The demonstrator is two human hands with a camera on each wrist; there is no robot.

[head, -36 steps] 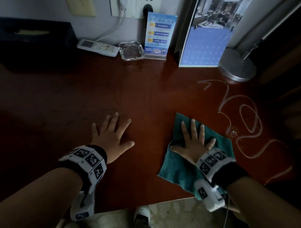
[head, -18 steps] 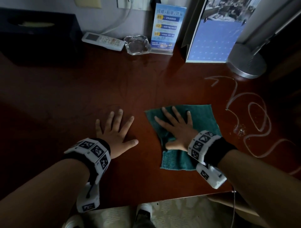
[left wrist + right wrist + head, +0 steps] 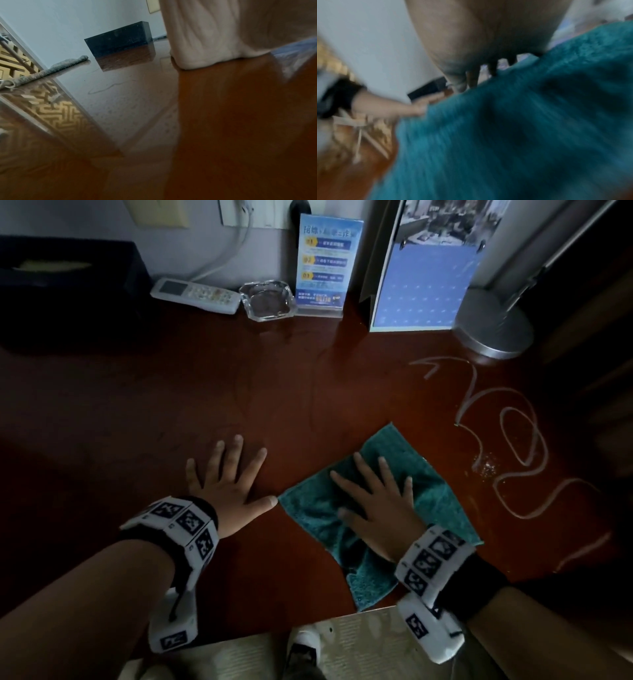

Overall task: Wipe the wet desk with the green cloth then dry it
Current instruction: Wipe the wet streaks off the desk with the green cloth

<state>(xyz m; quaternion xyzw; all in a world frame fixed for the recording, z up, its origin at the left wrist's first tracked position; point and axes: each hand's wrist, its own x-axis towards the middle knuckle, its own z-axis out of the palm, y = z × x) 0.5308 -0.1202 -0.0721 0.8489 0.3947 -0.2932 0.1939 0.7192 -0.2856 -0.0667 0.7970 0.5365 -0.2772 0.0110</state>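
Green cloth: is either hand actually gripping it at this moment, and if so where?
Neither grips it. The right hand lies flat with straight fingers on the middle of the green cloth, pressing it to the desk. The left hand rests flat on bare wood.

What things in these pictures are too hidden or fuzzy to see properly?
- Desk under the green cloth: covered in the head view, so wet or dry cannot be told.
- Blue sign: print too small to read.
- Right hand: right wrist view is motion-blurred.
- Left hand: fingers out of the left wrist view; only the palm shows.
- Lamp base: lamp top cut off.
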